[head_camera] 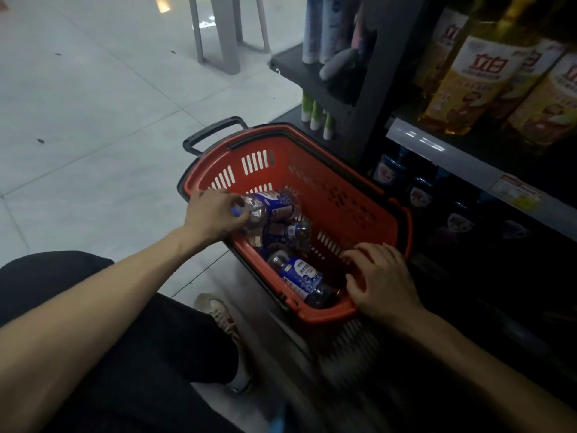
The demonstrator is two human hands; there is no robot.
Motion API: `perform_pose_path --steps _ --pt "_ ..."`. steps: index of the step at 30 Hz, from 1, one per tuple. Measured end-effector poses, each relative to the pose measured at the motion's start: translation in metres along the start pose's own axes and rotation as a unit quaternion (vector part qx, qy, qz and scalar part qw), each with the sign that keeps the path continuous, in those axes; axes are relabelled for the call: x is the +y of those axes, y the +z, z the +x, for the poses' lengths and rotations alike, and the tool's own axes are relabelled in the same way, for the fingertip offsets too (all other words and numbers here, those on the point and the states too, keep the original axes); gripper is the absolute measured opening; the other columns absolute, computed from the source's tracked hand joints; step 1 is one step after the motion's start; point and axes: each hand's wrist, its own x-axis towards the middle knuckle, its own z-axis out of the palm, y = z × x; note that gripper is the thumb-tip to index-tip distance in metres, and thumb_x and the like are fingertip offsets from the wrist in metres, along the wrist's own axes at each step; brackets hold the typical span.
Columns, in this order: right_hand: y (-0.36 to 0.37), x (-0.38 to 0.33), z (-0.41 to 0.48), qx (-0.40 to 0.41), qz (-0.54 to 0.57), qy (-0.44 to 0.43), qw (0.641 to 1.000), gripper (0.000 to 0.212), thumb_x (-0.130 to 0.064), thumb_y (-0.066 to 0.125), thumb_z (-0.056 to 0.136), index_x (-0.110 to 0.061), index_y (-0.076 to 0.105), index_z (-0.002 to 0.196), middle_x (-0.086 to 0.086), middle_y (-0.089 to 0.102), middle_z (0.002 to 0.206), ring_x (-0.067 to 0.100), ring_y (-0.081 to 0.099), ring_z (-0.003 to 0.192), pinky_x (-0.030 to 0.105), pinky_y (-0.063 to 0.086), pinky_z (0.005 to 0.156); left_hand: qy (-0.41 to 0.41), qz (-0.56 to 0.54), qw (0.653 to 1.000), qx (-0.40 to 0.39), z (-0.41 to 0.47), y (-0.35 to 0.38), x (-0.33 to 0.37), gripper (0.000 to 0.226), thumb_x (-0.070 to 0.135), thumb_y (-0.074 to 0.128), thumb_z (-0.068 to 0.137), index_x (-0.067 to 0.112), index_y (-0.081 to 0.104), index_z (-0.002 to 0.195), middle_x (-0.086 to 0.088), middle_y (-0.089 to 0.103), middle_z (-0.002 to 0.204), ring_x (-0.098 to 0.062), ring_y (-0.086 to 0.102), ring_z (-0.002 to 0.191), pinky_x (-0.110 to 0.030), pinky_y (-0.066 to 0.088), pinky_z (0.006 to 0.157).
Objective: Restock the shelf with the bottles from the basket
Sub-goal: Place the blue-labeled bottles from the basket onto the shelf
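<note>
Bottle [274,205] w/ blue label, centre frame: held at cap end by L hand [215,214], fingers curled round neck, body on its side pointing right, over upper-left part of red basket [343,195]. Touching or just above 2nd bottle [288,232], can't tell which. 3rd bottle [301,279] flat on basket bottom, lower centre, cap toward upper left, near R hand [385,281]. R hand on basket's lower-right corner, palm down, fingers loosely bent over rim, gripping nothing. Basket on pale tiled floor [93,104], black handle [215,129] at its upper-left end. Shelf [462,157] along right side of frame, basket just beside it. Upper right: yellow bottles [468,76] w/ red-char. labels on upper tier. Under shelf rail, dark bottles [420,195] in a row, dim. Price tag [516,192] on rail, right edge. Lower left: black trousers [140,370], shoe [220,310] beside basket.
</note>
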Motion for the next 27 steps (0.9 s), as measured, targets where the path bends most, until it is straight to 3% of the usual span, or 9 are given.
perform_pose_path --steps 2,4,7,11,16,20,25,27 --pt "-0.001 -0.002 0.006 -0.019 -0.012 -0.007 1.000 0.054 -0.048 0.061 0.080 -0.024 0.064 0.128 0.004 0.059 0.129 0.025 0.054 0.125 0.049 0.035 0.114 0.040 0.012 0.997 -0.069 -0.005 -0.006 0.007 0.067 0.072 0.040 0.085 0.027 0.071 0.125 -0.005 0.070 0.105 -0.022 0.060 0.086 -0.037 0.050 0.081" --pt "0.000 -0.008 0.018 -0.033 -0.017 -0.023 0.999 0.059 -0.050 0.065 0.083 -0.023 0.059 0.135 0.006 0.056 0.133 0.027 0.051 0.129 0.049 0.032 0.117 0.066 0.027 0.989 -0.131 -0.014 -0.014 0.012 0.074 0.076 0.037 0.084 0.030 0.063 0.135 -0.005 0.068 0.121 -0.025 0.062 0.104 -0.040 0.048 0.094" --pt "0.006 -0.026 0.047 -0.069 -0.030 -0.049 0.996 0.061 -0.053 0.063 0.088 -0.027 0.051 0.142 0.007 0.051 0.141 0.025 0.043 0.136 0.045 0.026 0.119 0.092 0.071 0.978 -0.173 -0.032 -0.020 0.014 0.075 0.079 0.020 0.089 0.037 0.063 0.135 0.001 0.067 0.130 -0.024 0.056 0.126 -0.046 0.030 0.116" --pt "0.028 -0.050 0.095 -0.124 -0.026 -0.048 0.991 0.066 -0.052 0.064 0.090 -0.029 0.040 0.147 0.005 0.044 0.144 0.026 0.040 0.137 0.042 0.029 0.117 0.113 0.095 0.970 -0.193 -0.039 -0.022 0.022 0.095 0.078 -0.006 0.083 0.039 0.061 0.138 0.007 0.061 0.143 -0.021 0.042 0.144 -0.058 0.012 0.124" --pt "0.077 -0.077 0.157 -0.126 -0.034 -0.089 0.987 0.081 -0.051 0.074 0.083 -0.025 0.035 0.149 0.006 0.050 0.140 0.028 0.048 0.130 0.044 0.042 0.107 0.137 0.086 0.977 -0.140 -0.043 -0.015 0.012 0.088 0.078 -0.002 0.092 0.037 0.055 0.144 0.002 0.056 0.148 -0.026 0.041 0.145 -0.060 0.013 0.125" --pt "0.114 -0.092 0.192 -0.129 -0.054 -0.093 0.986 0.095 -0.048 0.078 0.078 -0.019 0.030 0.154 0.014 0.049 0.138 0.034 0.049 0.127 0.045 0.045 0.099 0.087 0.060 0.986 -0.126 -0.041 -0.015 -0.003 0.088 0.083 0.003 0.092 0.035 0.042 0.154 -0.009 0.046 0.159 -0.036 0.032 0.152 -0.060 0.012 0.127" --pt "0.154 -0.108 0.212 -0.083 -0.034 -0.062 0.994 0.110 -0.043 0.086 0.067 -0.012 0.027 0.154 0.022 0.043 0.146 0.040 0.041 0.138 0.053 0.045 0.105 0.011 0.071 0.988 -0.134 -0.030 -0.020 -0.019 0.090 0.082 0.007 0.089 0.031 0.040 0.156 -0.016 0.032 0.166 -0.038 0.020 0.156 -0.057 0.009 0.128" --pt "0.163 -0.116 0.218 -0.046 -0.029 -0.071 0.996 0.105 -0.051 0.081 0.074 -0.010 0.026 0.154 0.022 0.043 0.148 0.039 0.039 0.142 0.055 0.042 0.111 -0.017 0.060 0.986 -0.152 -0.024 -0.025 -0.019 0.084 0.079 0.015 0.092 0.031 0.034 0.158 -0.014 0.030 0.166 -0.036 0.017 0.157 -0.054 0.007 0.129"
